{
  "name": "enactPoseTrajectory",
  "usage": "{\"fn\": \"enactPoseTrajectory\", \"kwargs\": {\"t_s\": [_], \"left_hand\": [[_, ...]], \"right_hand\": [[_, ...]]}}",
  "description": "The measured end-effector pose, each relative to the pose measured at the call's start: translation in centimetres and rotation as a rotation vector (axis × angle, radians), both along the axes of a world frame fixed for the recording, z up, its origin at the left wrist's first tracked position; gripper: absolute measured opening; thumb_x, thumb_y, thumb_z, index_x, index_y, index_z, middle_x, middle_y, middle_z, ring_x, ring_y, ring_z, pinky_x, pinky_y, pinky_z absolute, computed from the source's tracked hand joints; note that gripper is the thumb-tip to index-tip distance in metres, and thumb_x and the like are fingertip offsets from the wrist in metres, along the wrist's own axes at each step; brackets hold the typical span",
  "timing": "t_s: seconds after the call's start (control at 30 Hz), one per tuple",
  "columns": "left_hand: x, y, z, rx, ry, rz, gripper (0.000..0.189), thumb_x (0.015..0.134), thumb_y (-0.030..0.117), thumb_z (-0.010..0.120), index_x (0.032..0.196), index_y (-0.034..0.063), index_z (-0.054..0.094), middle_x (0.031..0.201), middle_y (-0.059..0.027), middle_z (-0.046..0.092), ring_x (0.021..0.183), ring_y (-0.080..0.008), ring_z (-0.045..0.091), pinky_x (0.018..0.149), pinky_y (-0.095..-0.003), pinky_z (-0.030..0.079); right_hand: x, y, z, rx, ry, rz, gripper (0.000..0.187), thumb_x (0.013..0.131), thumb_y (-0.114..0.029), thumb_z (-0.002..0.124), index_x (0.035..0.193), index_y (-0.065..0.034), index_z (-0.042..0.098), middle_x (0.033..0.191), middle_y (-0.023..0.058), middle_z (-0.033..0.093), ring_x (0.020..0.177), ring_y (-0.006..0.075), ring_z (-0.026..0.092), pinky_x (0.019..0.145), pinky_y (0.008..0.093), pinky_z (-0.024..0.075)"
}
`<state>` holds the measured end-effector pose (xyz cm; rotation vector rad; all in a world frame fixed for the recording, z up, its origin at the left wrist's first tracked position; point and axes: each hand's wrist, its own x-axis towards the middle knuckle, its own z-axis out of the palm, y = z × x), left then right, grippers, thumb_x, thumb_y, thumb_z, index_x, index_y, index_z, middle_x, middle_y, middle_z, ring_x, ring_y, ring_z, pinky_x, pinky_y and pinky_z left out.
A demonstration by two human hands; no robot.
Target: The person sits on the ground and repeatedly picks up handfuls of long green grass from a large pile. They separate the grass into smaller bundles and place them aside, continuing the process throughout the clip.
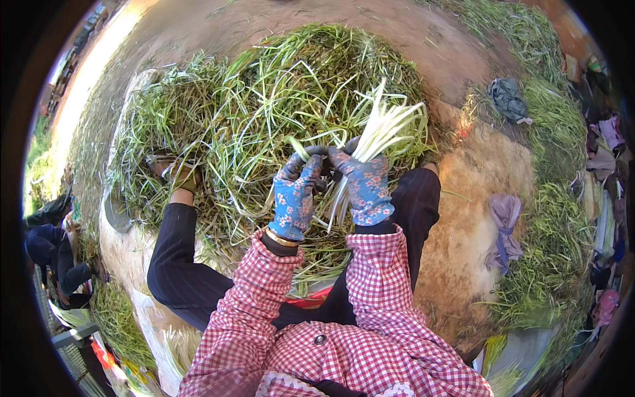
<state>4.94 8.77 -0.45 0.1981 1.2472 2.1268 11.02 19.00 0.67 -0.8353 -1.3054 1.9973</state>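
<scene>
My right hand (364, 173), in a blue flowered glove with dark fingers, is closed around a bunch of pale green-white plant stalks (379, 134). Their upper ends fan out beyond the fingers and thin ends hang below the hand. My left hand (296, 183), gloved alike, holds a short piece of green stalk (297, 149) between thumb and fingers. Both hands nearly meet, fingertips close together. Beneath and beyond them lies a large heap of long green leaves and stalks (278, 109), spread between my legs.
At the right lie a knotted purple cloth bag (505, 226), a dark bag (508, 99) and more green leaves (540, 258). Pale stalks (181, 347) lie by my left side. A person in dark clothes (59, 253) sits at the far left. A red item (310, 297) shows between my legs.
</scene>
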Motion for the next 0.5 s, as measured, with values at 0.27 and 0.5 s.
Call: {"fn": "enactPoseTrajectory", "kwargs": {"t_s": [0.27, 0.5], "left_hand": [[0.3, -2.7, -1.6, -0.005, 0.064, -0.039, 0.028, 0.093, 0.027, 0.055, 0.098, 0.0003, 0.061, 0.092, -0.005, 0.063, 0.073, -0.0114, 0.06, 0.058, -0.0235, 0.052], [-6.8, -14.9, -6.4, -0.769, 0.991, -0.293, 0.013, 0.09, 0.007, 0.053, 0.091, -0.002, 0.062, 0.086, -0.0077, 0.06, 0.079, -0.0186, 0.059, 0.069, -0.0311, 0.047]], "right_hand": [[1.1, 1.1, 0.9, -0.175, 0.061, -0.175, 0.025, 0.076, 0.001, 0.07, 0.089, -0.0057, 0.05, 0.08, 0.0105, 0.065, 0.058, 0.0155, 0.062, 0.041, 0.021, 0.0443], [2.4, 3.4, 0.7, -0.431, 0.318, -0.369, 0.02, 0.079, 0.0, 0.068, 0.09, -0.0082, 0.054, 0.08, 0.0124, 0.065, 0.053, 0.0127, 0.058, 0.038, 0.0209, 0.0385]]}}
